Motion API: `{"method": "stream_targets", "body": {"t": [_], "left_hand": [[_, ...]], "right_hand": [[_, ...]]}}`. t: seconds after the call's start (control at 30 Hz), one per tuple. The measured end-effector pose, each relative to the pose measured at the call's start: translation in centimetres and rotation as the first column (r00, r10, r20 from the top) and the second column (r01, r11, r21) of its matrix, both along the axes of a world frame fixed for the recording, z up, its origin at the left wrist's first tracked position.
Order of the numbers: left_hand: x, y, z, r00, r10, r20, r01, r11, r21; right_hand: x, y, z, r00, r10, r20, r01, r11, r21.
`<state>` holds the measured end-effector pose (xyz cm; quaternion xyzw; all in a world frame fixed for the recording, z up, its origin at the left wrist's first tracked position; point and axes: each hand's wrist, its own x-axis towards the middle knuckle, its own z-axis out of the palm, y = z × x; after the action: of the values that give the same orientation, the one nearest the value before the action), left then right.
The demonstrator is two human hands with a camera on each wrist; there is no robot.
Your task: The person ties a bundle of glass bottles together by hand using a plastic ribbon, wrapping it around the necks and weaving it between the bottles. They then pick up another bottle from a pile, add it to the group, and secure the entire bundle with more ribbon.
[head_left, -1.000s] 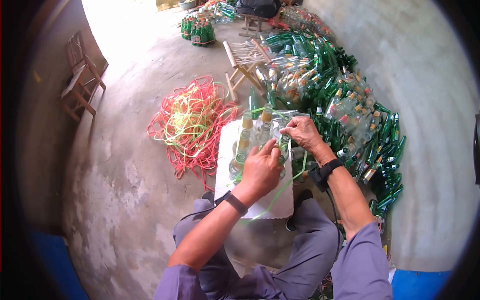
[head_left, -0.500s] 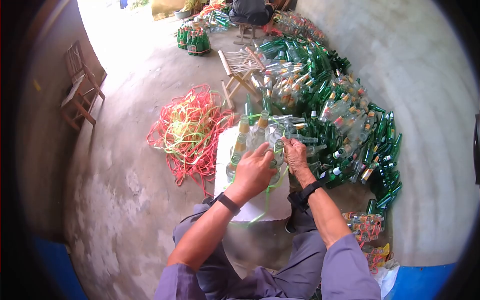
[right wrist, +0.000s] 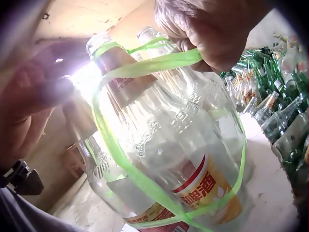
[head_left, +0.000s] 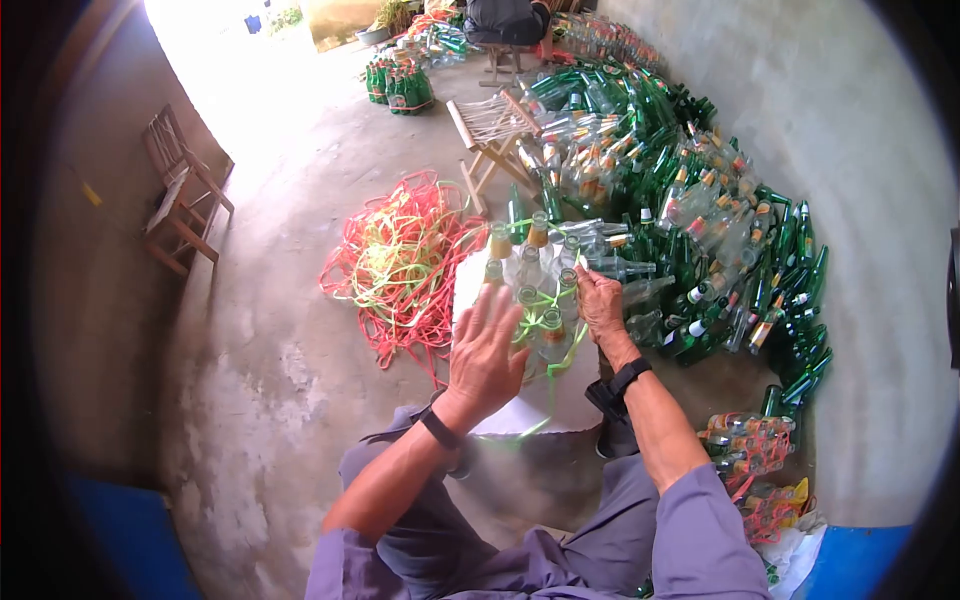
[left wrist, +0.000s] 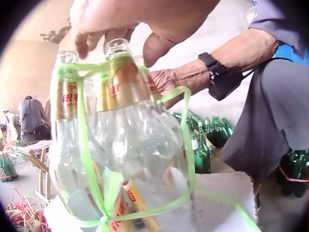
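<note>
Several clear glass bottles (head_left: 552,338) with gold neck labels stand bunched on a white board (head_left: 575,400). Green strap (left wrist: 87,159) runs round their bodies and necks, knotted low in the left wrist view. The left hand (head_left: 484,352) is spread over the near-left bottles, its fingers extended; whether it touches a bottle top is unclear. At the right side of the bunch, the right hand (head_left: 602,308) pinches the green strap (right wrist: 178,59) beside the bottle necks. One strap end trails over the board's near edge.
Red and green strapping (head_left: 400,265) lies heaped on the floor at left. Loose green and clear bottles (head_left: 690,225) pile along the right wall. A folding stool (head_left: 490,135), a wooden chair (head_left: 182,190), tied green bottles (head_left: 405,90) and a seated person (head_left: 500,22) are farther off.
The left hand has drawn back to the left from the bottle tops and its fingers have spread. The right hand has come down along the right side of the bunch, still holding strap.
</note>
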<state>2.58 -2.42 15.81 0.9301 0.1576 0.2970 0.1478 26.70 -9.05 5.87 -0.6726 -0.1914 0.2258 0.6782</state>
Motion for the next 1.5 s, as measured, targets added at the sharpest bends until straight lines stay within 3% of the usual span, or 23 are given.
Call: {"method": "stream_targets", "body": {"t": [0.07,0.13,0.27,0.3,0.43,0.47,0.53,0.7,0.8,0.87,0.93,1.0,1.03,1.13,1.2,1.3,1.5], "left_hand": [[-0.7,-0.3,-0.8,0.998,0.07,-0.006,-0.07,0.997,-0.014],[-1.2,-0.1,-2.8,0.971,0.204,0.124,-0.161,0.943,-0.29],[-1.2,0.4,-7.9,0.977,0.185,0.102,-0.094,0.813,-0.575],[-1.1,-0.1,-6.9,0.991,0.129,0.027,-0.084,0.78,-0.621],[0.5,-1.1,-8.7,0.962,0.271,0.034,-0.228,0.865,-0.447],[0.9,-0.9,-8.8,0.962,0.27,0.034,-0.227,0.865,-0.448],[1.5,-0.6,-8.7,0.95,0.312,-0.01,-0.254,0.755,-0.605],[2.1,-0.6,-8.1,0.938,0.346,-0.001,-0.294,0.794,-0.532],[2.0,0.6,-6.7,0.953,0.303,-0.032,-0.246,0.706,-0.664],[1.7,2.3,-6.6,0.98,0.199,-0.001,-0.145,0.709,-0.69],[0.9,3.9,-4.2,0.993,0.068,-0.098,-0.119,0.609,-0.785],[0.7,5.9,-4.6,0.999,-0.036,0.038,0.052,0.675,-0.736],[0.6,6.5,-5.2,0.985,-0.093,0.146,0.173,0.469,-0.866],[0.7,7.3,-7.3,0.987,-0.041,0.152,0.155,0.44,-0.885],[0.7,6.9,-7.4,0.986,-0.02,0.165,0.155,0.466,-0.871],[0.5,5.8,-5.1,0.994,0.079,-0.074,-0.107,0.653,-0.75],[0.5,5.5,-4.8,0.986,0.127,-0.106,-0.165,0.778,-0.606]], "right_hand": [[0.5,0.4,-1.1,0.996,-0.003,0.084,0.004,1.0,-0.008],[-0.2,0.1,0.2,0.989,-0.021,0.149,0.028,0.998,-0.047],[-0.8,0.0,1.4,0.981,-0.027,0.192,0.036,0.998,-0.043],[-0.9,0.0,1.6,0.983,-0.024,0.184,0.034,0.998,-0.052],[-1.3,0.1,1.8,0.985,-0.062,0.158,0.064,0.998,-0.005],[-1.2,0.1,1.7,0.988,-0.048,0.146,0.049,0.999,-0.007],[-1.1,0.1,1.6,0.991,-0.033,0.133,0.035,0.999,-0.011],[-0.9,0.2,0.9,0.984,-0.02,0.176,0.023,1.0,-0.018],[-0.8,0.1,-0.1,0.979,-0.02,0.204,0.023,1.0,-0.013],[-1.8,-0.5,1.3,0.972,-0.034,0.231,0.044,0.998,-0.04],[-2.8,-1.1,2.0,0.966,-0.045,0.255,0.065,0.995,-0.071],[-3.4,-1.5,2.3,0.954,-0.023,0.297,0.049,0.995,-0.081],[-3.6,-1.6,2.3,0.954,-0.023,0.3,0.05,0.996,-0.081],[-4.1,-1.8,2.0,0.959,0.002,0.285,0.02,0.997,-0.073],[-3.9,-1.8,1.9,0.954,0.029,0.299,-0.008,0.997,-0.073],[-4.1,-1.7,2.1,0.955,0.032,0.296,-0.024,0.999,-0.032],[-4.6,-2.3,2.6,0.871,0.042,0.49,-0.034,0.999,-0.026]]}}
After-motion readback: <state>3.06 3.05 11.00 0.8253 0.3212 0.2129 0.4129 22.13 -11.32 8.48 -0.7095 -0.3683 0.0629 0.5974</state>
